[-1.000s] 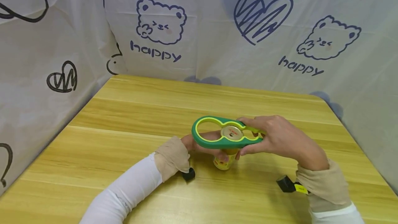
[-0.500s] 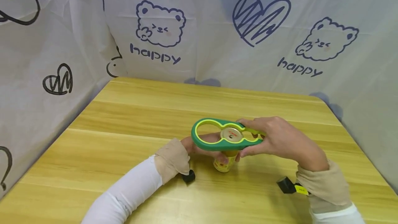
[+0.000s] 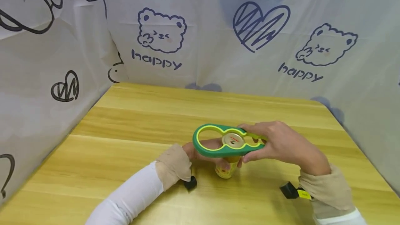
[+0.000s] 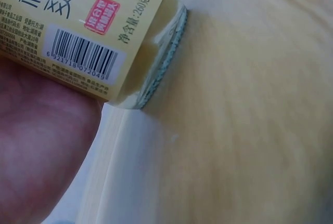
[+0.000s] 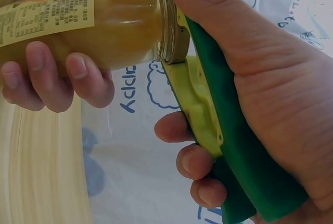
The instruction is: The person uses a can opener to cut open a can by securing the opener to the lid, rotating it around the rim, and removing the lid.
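A glass jar [image 3: 223, 173] with a yellow label and pale amber contents stands near the middle of the table in the head view. My left hand [image 3: 197, 152] grips it, with fingers wrapped round the label in the right wrist view. The jar's gold metal lid [image 3: 233, 140] sits in the middle opening of a green jar opener [image 3: 215, 153] with a yellow-green toothed lining. My right hand [image 3: 282, 145] holds the opener's two handles, the thumb side over one and fingers curled round the other. In the left wrist view, the jar's ridged glass base [image 4: 165, 60] shows close over the wood.
The wooden table [image 3: 140, 114] runs back to a white cloth backdrop [image 3: 212, 27] with drawn bears and hearts. Another cloth wall [image 3: 31, 121] borders the left side. Small black camera blocks, one at the left wrist [image 3: 190, 184] and one at the right [image 3: 289, 190], hang from the wrist wraps.
The whole scene sits slightly lower in the head view, as the camera has tilted up. Both hands keep their hold, with jar and opener in nearly the same arrangement.
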Demonstrator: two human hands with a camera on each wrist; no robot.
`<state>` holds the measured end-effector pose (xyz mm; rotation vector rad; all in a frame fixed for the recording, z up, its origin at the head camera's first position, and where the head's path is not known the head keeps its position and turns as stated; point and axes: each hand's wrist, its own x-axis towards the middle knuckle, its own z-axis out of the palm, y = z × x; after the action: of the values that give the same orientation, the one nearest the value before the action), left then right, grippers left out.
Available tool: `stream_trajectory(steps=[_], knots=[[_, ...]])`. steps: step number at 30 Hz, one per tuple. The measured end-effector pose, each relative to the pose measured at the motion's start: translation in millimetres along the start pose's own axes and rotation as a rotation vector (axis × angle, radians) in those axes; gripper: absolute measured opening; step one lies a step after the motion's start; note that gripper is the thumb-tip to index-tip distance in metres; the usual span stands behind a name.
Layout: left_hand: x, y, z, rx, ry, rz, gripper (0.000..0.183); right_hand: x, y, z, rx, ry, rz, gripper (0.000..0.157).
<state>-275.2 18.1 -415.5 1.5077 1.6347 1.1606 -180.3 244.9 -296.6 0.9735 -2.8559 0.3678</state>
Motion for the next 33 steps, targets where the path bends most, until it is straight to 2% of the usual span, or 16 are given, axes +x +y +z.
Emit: stream_trajectory(steps=[2,5,9,11,14,21,26,29,33], knots=[[3.0,-0.5,1.4,-0.016,-0.026,0.031,0.066,-2,0,0.8,0.005,-0.001,0.003,0.081],[3.0,0.5,3.7,-0.003,-0.023,-0.003,0.078,-6,1,2.8,0.014,0.008,-0.004,0.08],[2.0,4.2,5.5,0.014,-0.023,-0.041,0.056,-6,2,4.1,0.017,0.022,-0.021,0.08],[2.4,8.8,6.5,0.02,-0.029,-0.025,0.043,-6,2,4.3,0.018,0.017,-0.021,0.081],[0.5,9.8,6.8,0.028,-0.014,-0.028,0.041,-5,2,4.3,0.019,0.006,-0.019,0.082],[1.1,2.5,2.1,-0.003,-0.017,0.014,0.068,-3,3,1.3,0.028,0.017,-0.033,0.081],[-0.1,1.9,3.1,-0.005,-0.01,0.015,0.072,-3,2,1.9,0.037,0.013,-0.021,0.08],[-0.1,1.7,3.2,0.017,-0.008,0.012,0.066,-4,2,1.7,0.048,0.007,-0.012,0.081],[2.2,1.6,4.3,0.048,-0.02,0.053,0.045,-5,2,1.7,0.055,0.004,-0.008,0.081]])
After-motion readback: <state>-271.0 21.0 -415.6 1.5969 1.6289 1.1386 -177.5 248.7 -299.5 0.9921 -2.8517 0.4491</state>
